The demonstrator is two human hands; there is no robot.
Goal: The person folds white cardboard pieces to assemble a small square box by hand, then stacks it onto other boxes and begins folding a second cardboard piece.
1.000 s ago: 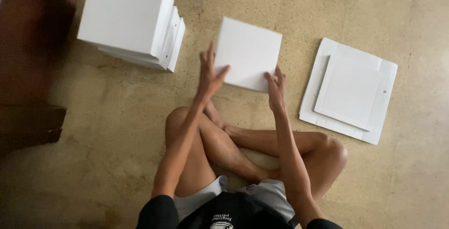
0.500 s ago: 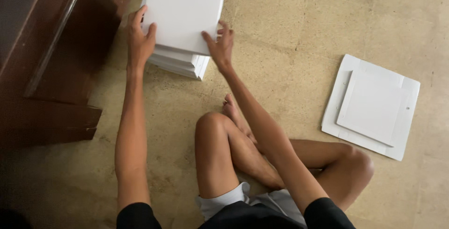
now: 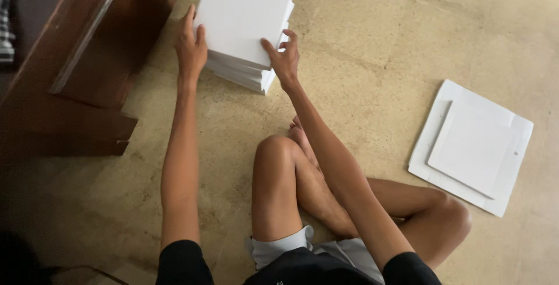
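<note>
I sit cross-legged on a tan stone floor. A stack of several white square boards [image 3: 244, 29] stands ahead of me at the upper left. My left hand [image 3: 191, 46] presses against the stack's left side. My right hand [image 3: 283, 58] grips the near right corner of the topmost white board [image 3: 241, 14], thumb on top, fingers under its edge. The top board lies slightly askew on the ones beneath.
Dark brown wooden furniture [image 3: 87, 69] stands close to the stack's left. To my right lie a large white square board [image 3: 506, 186] and a smaller white square [image 3: 471, 148] on top of it. My bent knees [image 3: 279, 157] are in front of me.
A white board that lay on the floor in front of me a second ago now sits on the stack. Both hands went from that board to the stack; my view swung left.
</note>
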